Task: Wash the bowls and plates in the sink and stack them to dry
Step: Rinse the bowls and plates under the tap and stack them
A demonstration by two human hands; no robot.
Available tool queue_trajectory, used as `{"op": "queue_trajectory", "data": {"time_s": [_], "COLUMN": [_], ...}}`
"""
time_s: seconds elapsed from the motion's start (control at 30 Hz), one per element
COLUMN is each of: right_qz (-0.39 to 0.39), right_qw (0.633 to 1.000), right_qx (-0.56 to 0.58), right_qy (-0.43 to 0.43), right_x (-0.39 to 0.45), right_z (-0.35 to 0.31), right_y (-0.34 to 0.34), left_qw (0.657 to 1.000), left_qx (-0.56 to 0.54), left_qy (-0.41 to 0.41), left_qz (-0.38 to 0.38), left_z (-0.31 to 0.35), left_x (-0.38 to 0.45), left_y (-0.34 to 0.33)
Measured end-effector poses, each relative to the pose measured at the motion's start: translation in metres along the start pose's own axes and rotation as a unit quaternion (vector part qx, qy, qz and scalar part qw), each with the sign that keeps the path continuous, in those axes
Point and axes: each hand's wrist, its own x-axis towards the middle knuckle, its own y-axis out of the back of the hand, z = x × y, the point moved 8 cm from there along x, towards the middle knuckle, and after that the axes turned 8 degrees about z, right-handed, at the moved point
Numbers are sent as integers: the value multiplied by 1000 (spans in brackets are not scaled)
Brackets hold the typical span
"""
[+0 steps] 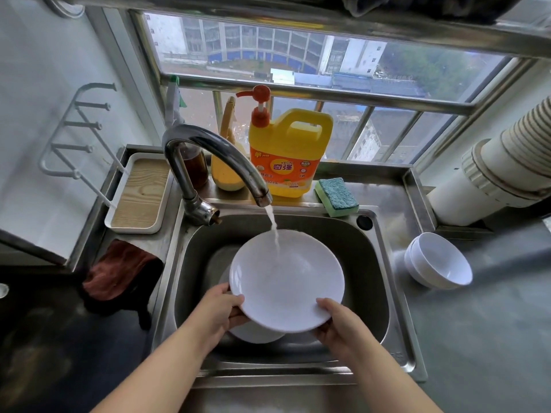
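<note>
I hold a white plate (286,281) over the steel sink (378,293), tilted up toward me. My left hand (222,308) grips its near-left rim and my right hand (335,320) grips its near-right rim, thumbs on the top face. Water runs from the curved faucet (214,156) onto the plate's far edge. Another white dish (253,333) lies in the basin beneath, mostly hidden by the plate. Stacked white bowls (438,265) stand on the counter to the right of the sink.
A yellow dish-soap pump bottle (290,153) and a green-blue sponge (337,196) sit on the back ledge. A wood-lined tray (140,195) and a reddish-brown cloth (119,271) lie to the left. A white duct (501,171) runs along the right wall.
</note>
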Motion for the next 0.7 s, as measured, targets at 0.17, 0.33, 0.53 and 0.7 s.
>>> {"op": "queue_trajectory", "data": {"time_s": [0.17, 0.33, 0.53, 0.7], "right_qz": [8, 33, 114, 120], "right_qw": [999, 976, 767, 525], "right_qx": [-46, -185, -528, -728], "right_qy": [21, 110, 347, 425], "right_x": [3, -6, -33, -46], "right_z": [-8, -21, -70, -82], "right_y": [-2, -11, -35, -63], "left_qw": [999, 995, 993, 999], "left_qx": [-36, 52, 98, 28], "left_qy": [11, -35, -34, -28], "left_qz": [7, 76, 58, 10], "left_z": [-4, -7, -1, 14], "left_x": [5, 9, 1, -9], "left_y": [4, 21, 15, 0]}}
